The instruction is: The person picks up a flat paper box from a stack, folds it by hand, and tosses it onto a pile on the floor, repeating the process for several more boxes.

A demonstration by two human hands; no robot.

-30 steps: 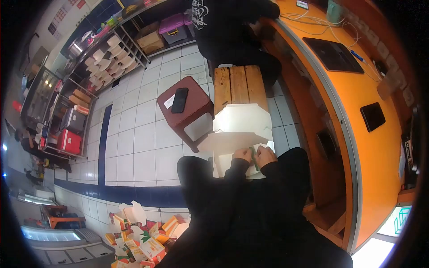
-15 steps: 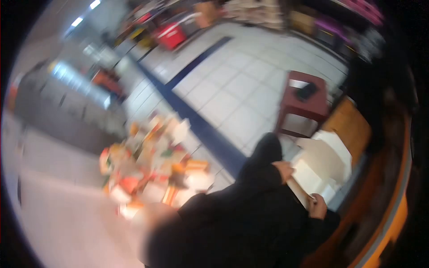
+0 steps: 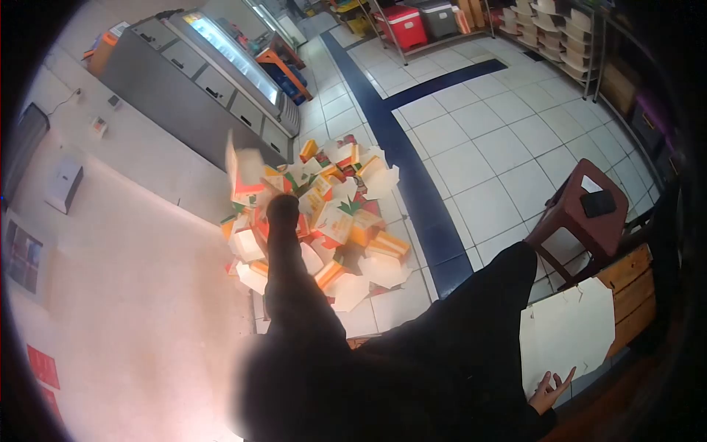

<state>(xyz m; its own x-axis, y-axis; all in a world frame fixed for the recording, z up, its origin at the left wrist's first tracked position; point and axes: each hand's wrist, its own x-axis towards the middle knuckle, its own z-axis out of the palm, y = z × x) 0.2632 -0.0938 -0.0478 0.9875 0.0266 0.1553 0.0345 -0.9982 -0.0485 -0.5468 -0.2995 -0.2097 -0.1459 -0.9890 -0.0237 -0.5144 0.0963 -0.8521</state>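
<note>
My right hand (image 3: 546, 394) lies at the near edge of a stack of flat white carton sheets (image 3: 567, 324), fingers spread and nothing held. My left arm (image 3: 283, 265), in a black sleeve, stretches out over a heap of folded food cartons (image 3: 335, 221) on the floor. Its cuff hides my left hand, so I cannot tell what its fingers do. Just beyond the cuff, a slightly blurred white and orange carton (image 3: 247, 177) stands at the heap's far left. The heaped cartons are white inside, with orange, red and green print, and lie at many angles.
A maroon stool (image 3: 582, 214) with a dark phone (image 3: 598, 204) on it stands beyond the sheets. Under the sheets is a wooden bench (image 3: 630, 291). Grey lockers (image 3: 184, 81) line the left wall. Shelves with a red cooler (image 3: 401, 27) and stacked cartons (image 3: 574, 44) stand at the back.
The view has swung left and sharpened. Both hands were at a white carton on the right; my left arm now reaches over the heap, while my right hand rests spread at the sheets.
</note>
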